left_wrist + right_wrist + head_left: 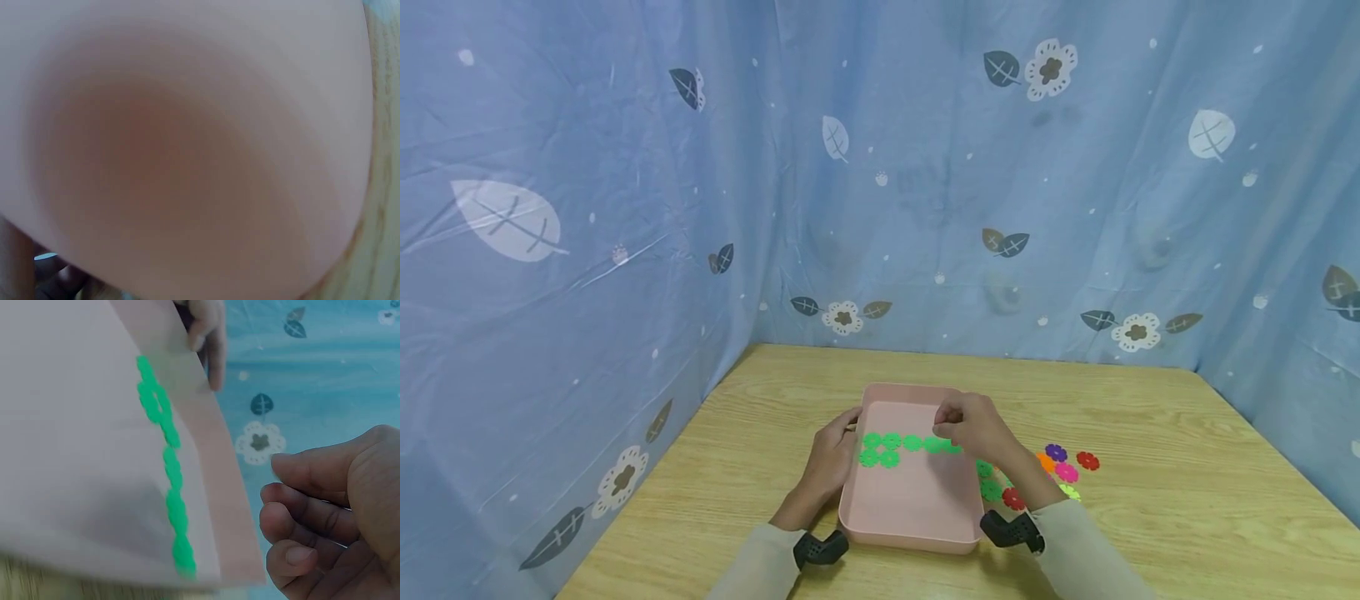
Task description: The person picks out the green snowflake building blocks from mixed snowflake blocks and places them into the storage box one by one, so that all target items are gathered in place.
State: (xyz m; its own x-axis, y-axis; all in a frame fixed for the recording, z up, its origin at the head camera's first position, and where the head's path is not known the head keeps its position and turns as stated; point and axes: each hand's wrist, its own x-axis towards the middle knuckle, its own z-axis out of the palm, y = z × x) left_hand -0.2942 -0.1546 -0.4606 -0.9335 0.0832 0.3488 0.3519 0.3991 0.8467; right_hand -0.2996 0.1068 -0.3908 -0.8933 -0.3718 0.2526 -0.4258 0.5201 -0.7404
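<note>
Head view: green flower-shaped plastic discs (891, 442) sit in the pink rectangular plastic tray (917, 508) between the hands, row running just below the right hand (976, 425). Judgement: lay discs flat, edge to edge, forearm clear of loose multicoloured flower-shaped discs (1066, 472) right of it. Left hand (831, 454) holds tray's left wall; right: fingers loosely curled, thumb apart, nothing visible in them.

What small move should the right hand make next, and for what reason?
Probably the right hand should reach down and pick up a loose green flower-shaped disc just right of the pink tray. No disc is visible between its fingers, and all the discs that show inside the tray are green, while outside it the green ones lie among other colours.
</note>
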